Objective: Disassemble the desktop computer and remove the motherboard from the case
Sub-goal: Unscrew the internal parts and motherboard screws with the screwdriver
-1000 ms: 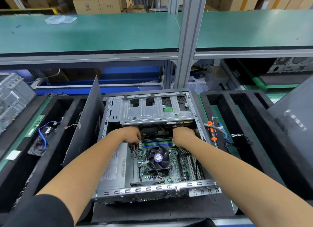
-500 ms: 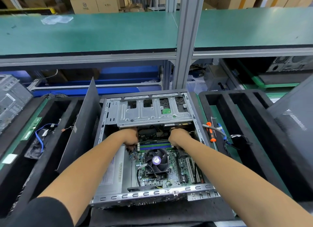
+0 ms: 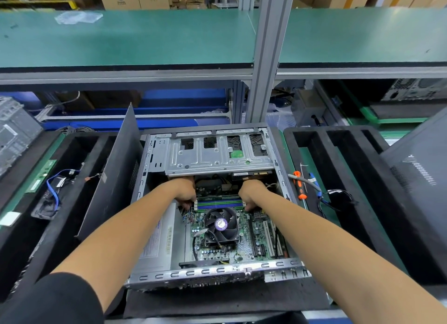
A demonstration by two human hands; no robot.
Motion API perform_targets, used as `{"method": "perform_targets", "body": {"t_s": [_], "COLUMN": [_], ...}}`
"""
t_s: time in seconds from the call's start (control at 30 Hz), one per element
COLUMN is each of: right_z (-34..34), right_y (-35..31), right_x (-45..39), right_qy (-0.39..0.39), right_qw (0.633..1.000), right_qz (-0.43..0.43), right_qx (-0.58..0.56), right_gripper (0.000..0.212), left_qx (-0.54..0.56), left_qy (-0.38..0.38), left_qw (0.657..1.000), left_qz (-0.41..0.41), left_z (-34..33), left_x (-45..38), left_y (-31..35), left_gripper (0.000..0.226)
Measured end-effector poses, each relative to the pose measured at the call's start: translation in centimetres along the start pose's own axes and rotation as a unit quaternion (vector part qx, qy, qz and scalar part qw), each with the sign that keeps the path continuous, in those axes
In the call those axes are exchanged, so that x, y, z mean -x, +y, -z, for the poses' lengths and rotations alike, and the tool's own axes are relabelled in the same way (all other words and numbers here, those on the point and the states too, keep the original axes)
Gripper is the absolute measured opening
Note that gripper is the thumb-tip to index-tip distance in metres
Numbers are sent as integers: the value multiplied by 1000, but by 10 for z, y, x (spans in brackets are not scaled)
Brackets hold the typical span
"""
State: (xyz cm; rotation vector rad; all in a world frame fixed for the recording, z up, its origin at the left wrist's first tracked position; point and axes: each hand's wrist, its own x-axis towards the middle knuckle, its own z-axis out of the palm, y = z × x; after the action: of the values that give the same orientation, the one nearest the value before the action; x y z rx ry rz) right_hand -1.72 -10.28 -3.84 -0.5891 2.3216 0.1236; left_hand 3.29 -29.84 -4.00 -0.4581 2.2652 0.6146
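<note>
two hands are working at either end of the memory slots, just beyond the cpu fan: your left hand is curling its fingers down at the left end, your right hand at the right end. whether they are pinching the latches or a module is hidden from view, so i cannot tell what the grip is closing on.

the case is lying open, its side panel leaning just left of it. the motherboard is sitting inside, with the fan mounted at its middle, the power supply left of the fan, and the drive cage beyond it. you are looking early on: i judge that memory, cables, fan and board screws are all waiting. an orange screwdriver is lying well right of the fan.
</note>
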Motion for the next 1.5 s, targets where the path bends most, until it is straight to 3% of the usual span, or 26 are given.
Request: {"method": "perform_targets", "body": {"t_s": [0.07, 0.23, 0.37, 0.47, 0.7, 0.83, 0.87, 1.0, 1.27, 1.5], "right_z": [3, 3, 0, -2, -2, -8, -5, -1, -2, -4], "right_y": [1, 3, 4, 4, 9, 8, 7, 9, 5, 6], "right_x": [-1, -7, -12, -11, -19, -28, -26, -18, -20, -26], "right_qy": [-41, -29, -32, -17, -23, -12, 3, -38, -35, -38], "right_qw": [995, 983, 983, 992, 989, 994, 997, 993, 990, 984], "right_qz": [5, 27, 15, -2, 0, 10, 20, 6, 30, 6], "right_qx": [87, 178, 181, 121, 146, 108, 69, 110, 135, 172], "right_gripper": [25, 47, 47, 45, 46, 18, 26, 46, 40, 49], "left_qx": [11, 10, 9, 13, 36, 39, 37, 32, 35, 44], "left_qy": [4, 14, 6, 5, 9, 7, 7, 9, 8, 13], "left_qw": [1000, 1000, 1000, 1000, 999, 999, 999, 999, 999, 998], "left_qz": [1, 12, 21, 24, 30, 35, 35, 37, 34, 32], "left_z": [0, -3, -4, -3, -3, -3, -3, -3, -2, -2], "left_x": [0, -2, -5, -7, -5, -4, -4, -2, 1, 3], "left_y": [0, 2, 2, 1, 1, 3, 4, 5, 5, 6], "left_gripper": [19, 22, 30, 29, 27, 27, 27, 29, 29, 25]}}
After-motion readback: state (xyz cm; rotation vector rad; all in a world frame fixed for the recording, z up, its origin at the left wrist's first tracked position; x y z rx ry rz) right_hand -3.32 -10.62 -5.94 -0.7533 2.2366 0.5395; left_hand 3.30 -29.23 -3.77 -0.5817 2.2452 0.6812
